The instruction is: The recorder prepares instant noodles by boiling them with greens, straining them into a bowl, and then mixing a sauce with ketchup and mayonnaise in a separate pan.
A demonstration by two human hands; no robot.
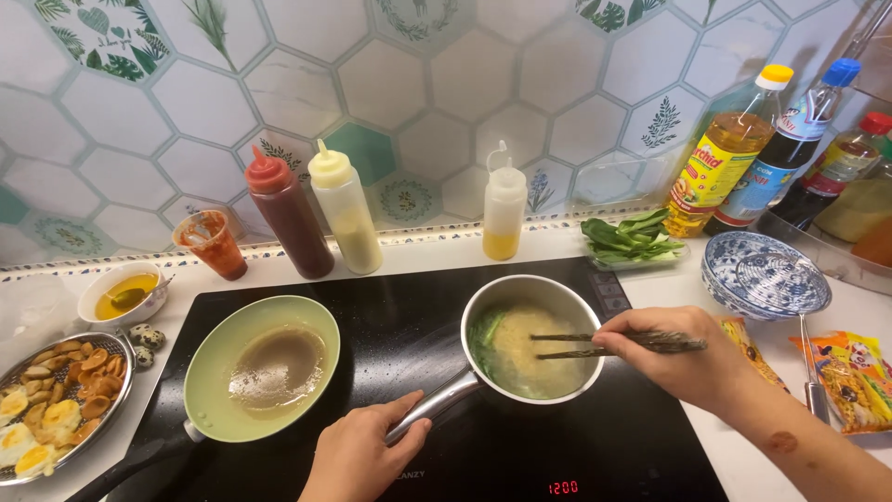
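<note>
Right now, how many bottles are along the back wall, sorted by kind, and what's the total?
Squeeze bottles: 3, one red, one pale yellow and one white part-filled with yellow sauce.
Capped bottles on the right: 3, one with a yellow cap, one with a blue cap and one with a red cap.
Total: 6 bottles.

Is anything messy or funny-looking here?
A little. The plastic cup by the red bottle is smeared with red sauce up its sides. Torn snack packets lie beside the stove. Otherwise nothing has spilled: the left hand holds the pot handle and the right hand stirs with chopsticks.
</note>
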